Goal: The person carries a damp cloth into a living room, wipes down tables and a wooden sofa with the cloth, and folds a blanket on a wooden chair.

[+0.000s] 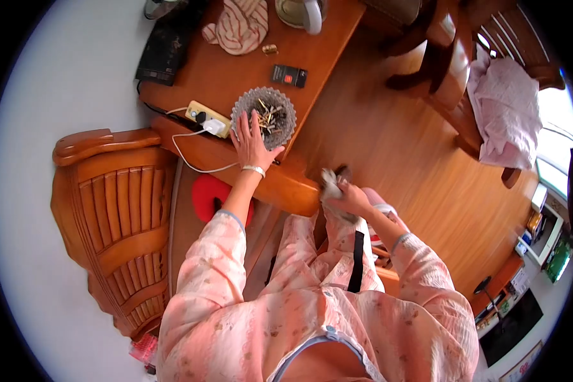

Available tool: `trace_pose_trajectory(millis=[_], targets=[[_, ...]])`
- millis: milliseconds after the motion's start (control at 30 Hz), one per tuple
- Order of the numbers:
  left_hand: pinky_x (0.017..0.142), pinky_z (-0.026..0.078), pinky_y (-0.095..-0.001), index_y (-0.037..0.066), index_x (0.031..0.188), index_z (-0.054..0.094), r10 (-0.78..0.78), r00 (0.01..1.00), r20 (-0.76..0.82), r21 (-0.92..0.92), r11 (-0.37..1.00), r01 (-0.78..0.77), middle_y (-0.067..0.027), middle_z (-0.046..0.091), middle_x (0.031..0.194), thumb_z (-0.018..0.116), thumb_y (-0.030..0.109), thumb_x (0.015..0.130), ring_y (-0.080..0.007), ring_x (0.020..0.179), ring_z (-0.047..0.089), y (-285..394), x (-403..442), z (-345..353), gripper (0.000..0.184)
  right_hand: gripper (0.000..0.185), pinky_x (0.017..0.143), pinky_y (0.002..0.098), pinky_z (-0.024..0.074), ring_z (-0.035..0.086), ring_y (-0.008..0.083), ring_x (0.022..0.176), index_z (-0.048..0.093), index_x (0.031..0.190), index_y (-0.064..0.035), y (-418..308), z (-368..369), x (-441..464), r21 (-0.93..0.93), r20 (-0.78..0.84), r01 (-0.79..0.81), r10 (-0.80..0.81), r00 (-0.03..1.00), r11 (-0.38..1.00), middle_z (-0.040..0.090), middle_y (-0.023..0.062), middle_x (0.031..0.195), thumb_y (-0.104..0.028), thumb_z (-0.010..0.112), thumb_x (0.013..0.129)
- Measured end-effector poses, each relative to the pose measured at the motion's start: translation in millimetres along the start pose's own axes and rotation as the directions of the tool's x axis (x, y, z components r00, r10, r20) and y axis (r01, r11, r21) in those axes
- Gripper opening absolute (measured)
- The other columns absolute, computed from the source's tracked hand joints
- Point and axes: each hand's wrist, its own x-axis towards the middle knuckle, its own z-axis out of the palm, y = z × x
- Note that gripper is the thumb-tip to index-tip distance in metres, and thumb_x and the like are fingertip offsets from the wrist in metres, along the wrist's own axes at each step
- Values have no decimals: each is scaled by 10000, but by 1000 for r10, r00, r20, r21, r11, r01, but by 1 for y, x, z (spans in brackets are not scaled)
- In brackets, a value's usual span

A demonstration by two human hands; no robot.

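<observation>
My left hand rests with spread fingers on the near rim of a round glass ashtray, which is full of cigarette butts and stands on the wooden table. Beyond the table's right corner, my right hand is closed round a crumpled greyish cloth, held low over my legs and a little blurred. Left of the ashtray lies a yellow power strip with a white plug and cable. A small dark box lies just behind the ashtray.
A striped cloth, a glass pot and a black box are at the table's back. A wooden chair back stands at the left. At the upper right, a pink cloth hangs over another wooden chair.
</observation>
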Motion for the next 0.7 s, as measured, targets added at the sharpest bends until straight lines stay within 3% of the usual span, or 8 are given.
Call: trace_pose_trajectory(millis=[133, 200, 233, 333, 400, 500, 600, 700], targets=[[1074, 227, -496, 30, 1396, 259, 14, 981, -193, -208, 977, -55, -190, 315, 1408, 762, 375, 676, -365, 1302, 284, -15, 19, 2, 943, 576, 769, 343, 504, 650, 276, 826, 585, 1101, 14, 88, -3, -19, 216, -51, -87, 100, 994, 972, 657, 172, 972, -384, 736, 714], [1042, 283, -475, 3, 1361, 301, -24, 969, -246, -352, 934, -66, -209, 383, 1352, 739, 303, 718, -385, 1251, 341, -13, 44, -6, 833, 461, 746, 312, 504, 638, 201, 819, 569, 1106, 7, 68, -43, -35, 857, -127, -51, 306, 943, 513, 657, 105, 966, -301, 708, 793], [1024, 318, -451, 25, 1351, 323, -43, 976, -212, -371, 928, -40, -207, 414, 1323, 726, 219, 735, -384, 1229, 369, -7, 58, -11, 762, 382, 757, 285, 493, 606, 147, 869, 562, 1119, -11, 52, -67, -37, 926, -60, -81, 353, 934, 369, 634, 50, 987, -245, 676, 839], [1015, 333, -436, 53, 1363, 323, -70, 989, -133, -378, 926, 14, -206, 436, 1298, 702, 223, 767, -376, 1210, 395, 20, 109, -22, 726, 404, 790, 276, 478, 593, 144, 915, 555, 1132, -15, 66, -98, -14, 962, 2, -108, 392, 920, 251, 628, 56, 1017, -244, 688, 828], [998, 354, -426, 108, 1372, 327, -50, 974, -220, -349, 937, -30, -201, 447, 1281, 688, 175, 771, -386, 1199, 404, 36, 146, -8, 705, 406, 809, 273, 468, 582, 138, 923, 550, 1147, -13, 83, -115, 9, 932, 50, -197, 432, 901, 304, 620, 50, 1028, -233, 682, 832], [949, 407, -410, 119, 1287, 446, -86, 964, -252, -305, 952, 5, -145, 468, 1288, 694, 104, 741, -336, 1147, 463, 49, 201, 6, 599, 377, 784, 282, 485, 594, 144, 917, 539, 1152, -10, 87, -151, 29, 883, 13, -124, 240, 971, 454, 621, 62, 1026, -176, 670, 840], [753, 485, -392, 108, 959, 632, -165, 976, -144, -388, 916, 98, -56, 616, 996, 661, 128, 776, -273, 921, 589, 41, 237, 33, 186, 420, 835, 274, 452, 561, 129, 955, 527, 1189, -7, 91, -194, 36, 863, 47, -154, 228, 973, 481, 609, 49, 1047, -190, 673, 839], [663, 492, -372, 104, 933, 653, -271, 948, -166, -375, 907, 193, -80, 636, 829, 653, 146, 794, -278, 768, 618, 40, 240, 25, 146, 412, 812, 278, 464, 572, 133, 939, 530, 1182, -7, 108, -226, 41, 856, 54, -177, 257, 965, 486, 612, 53, 1039, -187, 673, 839]])
